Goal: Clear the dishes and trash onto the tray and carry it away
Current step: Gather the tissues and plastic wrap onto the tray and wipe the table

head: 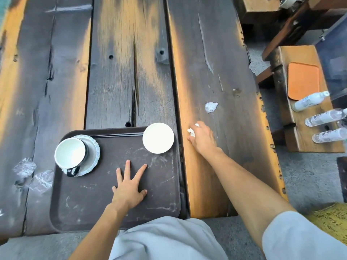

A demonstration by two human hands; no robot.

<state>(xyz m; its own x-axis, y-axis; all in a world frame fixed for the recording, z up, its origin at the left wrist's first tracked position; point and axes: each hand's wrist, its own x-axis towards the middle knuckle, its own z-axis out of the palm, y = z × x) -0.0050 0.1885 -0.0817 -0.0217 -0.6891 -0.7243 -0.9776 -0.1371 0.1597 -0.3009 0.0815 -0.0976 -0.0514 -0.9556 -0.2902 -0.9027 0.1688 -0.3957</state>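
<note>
Weathered planks, dark and orange-streaked, make up the bench (206, 53) where a person leans in to clear up. On its near left part sits a brown tray (112, 212), already carrying a white cup (70, 152) on a frilled saucer (93, 147) at its far left corner and a small white plate (158, 137) overhanging its far right corner. Left hand (129, 192) lies flat on the tray's bare middle, fingers spread, grip released, simply steadying it. Right hand (201, 138) reaches onto the plank just right of the tray, its grip clenched around a crumpled white tissue (191, 130) that peeks out by the fingers. Farther along that plank a patch of white foam (211, 106) remains, and clear plastic wrappers (32, 175) lie on the bench left of the tray. To do this step well, she or he should keep the tissue bunched tight, bring it low over the tray edge and drop it clear of the plate, holding the tray pinned so nothing slides.
</note>
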